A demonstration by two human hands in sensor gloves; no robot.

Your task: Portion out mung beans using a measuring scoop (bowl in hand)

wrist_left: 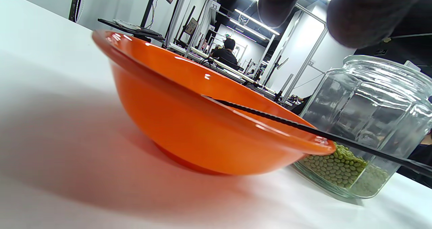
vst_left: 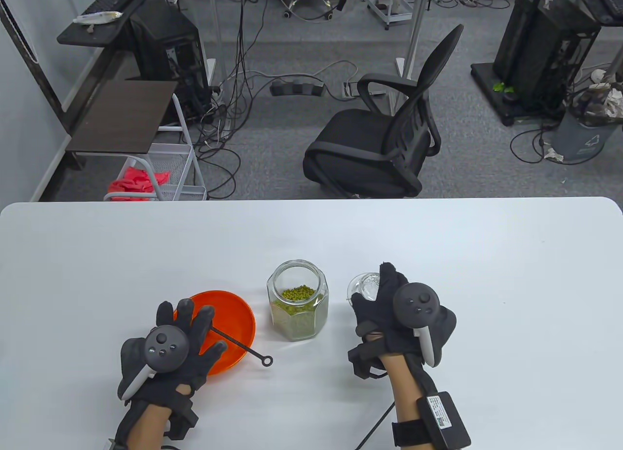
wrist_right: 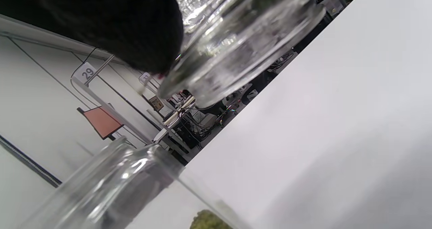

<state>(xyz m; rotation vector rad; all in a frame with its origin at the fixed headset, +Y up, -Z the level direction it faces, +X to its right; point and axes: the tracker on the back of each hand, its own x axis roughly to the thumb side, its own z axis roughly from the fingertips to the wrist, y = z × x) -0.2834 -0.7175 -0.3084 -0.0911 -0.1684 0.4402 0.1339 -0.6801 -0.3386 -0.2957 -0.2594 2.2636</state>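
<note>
White table (vst_left: 486, 275) fills the lower half of the table view, with grey carpet beyond it. On that floor stand a black office chair (vst_left: 389, 138), dark equipment racks (vst_left: 545, 46) at the right and a small cart (vst_left: 146, 143) at the left, with cables trailing between them.

On the table, the orange bowl (vst_left: 238, 323) sits at the left, upright on its base. Just to its right, apart from it, stands the open glass jar (vst_left: 298, 306), partly filled with green mung beans (vst_left: 298, 293). In the left wrist view the beans lie heaped in the jar's bottom behind the bowl's rim.

The left hand (vst_left: 170, 352) hovers over the near side of the bowl, fingers spread and loose, gripping nothing. A thin black scoop handle (vst_left: 241, 345) lies across the bowl's rim and sticks out toward the right, ending in a small ring above the table. The scoop's cup is hidden under the hand.

The right hand (vst_left: 404, 318) is to the right of the jar and holds a clear glass lid (vst_left: 362, 287) at its fingertips. In the right wrist view the lid is tilted and lifted off the table, with a dark fingertip against its edge.
</note>
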